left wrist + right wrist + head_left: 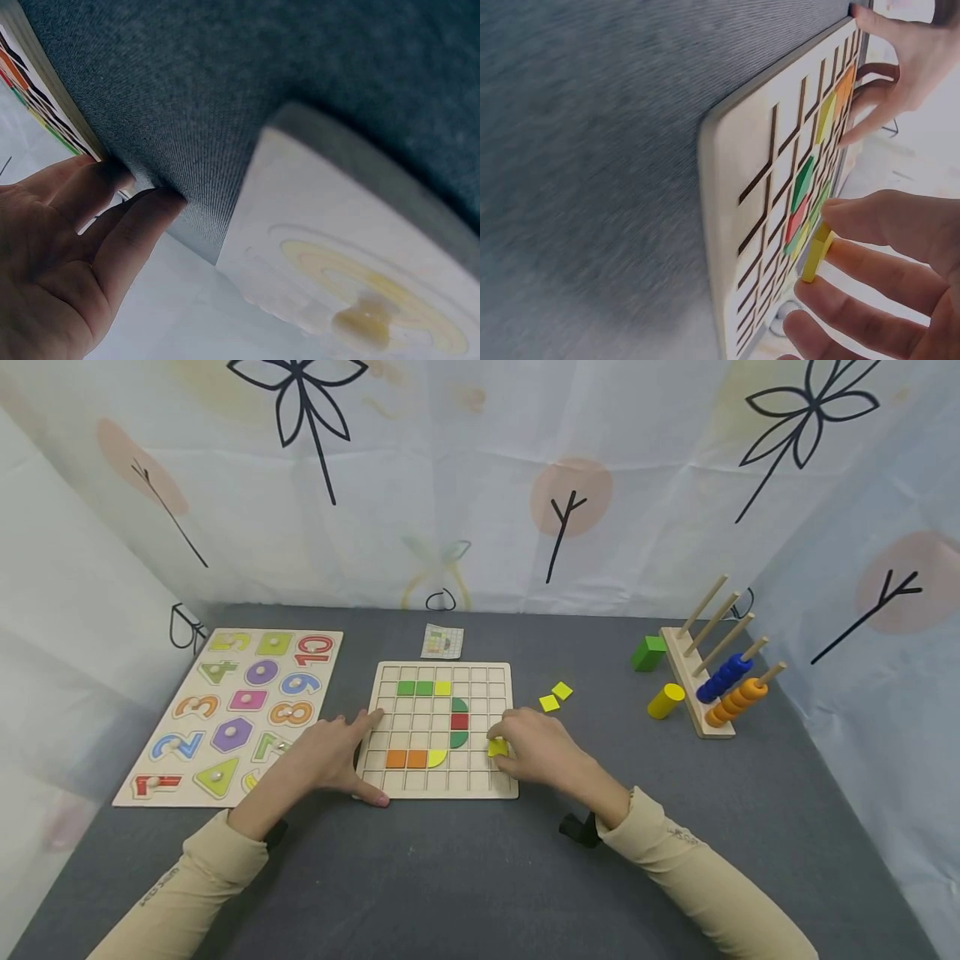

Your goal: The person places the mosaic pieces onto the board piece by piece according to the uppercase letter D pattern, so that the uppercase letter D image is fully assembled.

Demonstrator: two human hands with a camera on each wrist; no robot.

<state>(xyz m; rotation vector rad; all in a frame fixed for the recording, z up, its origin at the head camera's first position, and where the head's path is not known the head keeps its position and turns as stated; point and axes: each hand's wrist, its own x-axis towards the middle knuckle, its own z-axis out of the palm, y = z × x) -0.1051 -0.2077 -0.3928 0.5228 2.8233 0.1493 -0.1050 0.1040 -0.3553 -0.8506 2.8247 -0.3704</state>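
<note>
A wooden grid board (487, 785) lies on the dark table, holding several coloured tiles: green and yellow squares at the back, a red square (459, 722) between two rounded green tiles, orange squares (407, 759) with a rounded yellow tile in front. My right hand (536, 745) pinches a yellow square tile (817, 253) between thumb and fingers, close over the board's right side. My left hand (326, 756) rests at the board's left edge, thumb by the front corner and fingers along the side. Two loose yellow tiles (550, 703) lie right of the board.
A number and shape puzzle board (187, 718) lies on the left. Behind the grid board is a small pattern card (442, 642). At right stand a peg rack (686, 685) with blue and orange beads, a green block (648, 653) and a yellow cylinder (666, 701).
</note>
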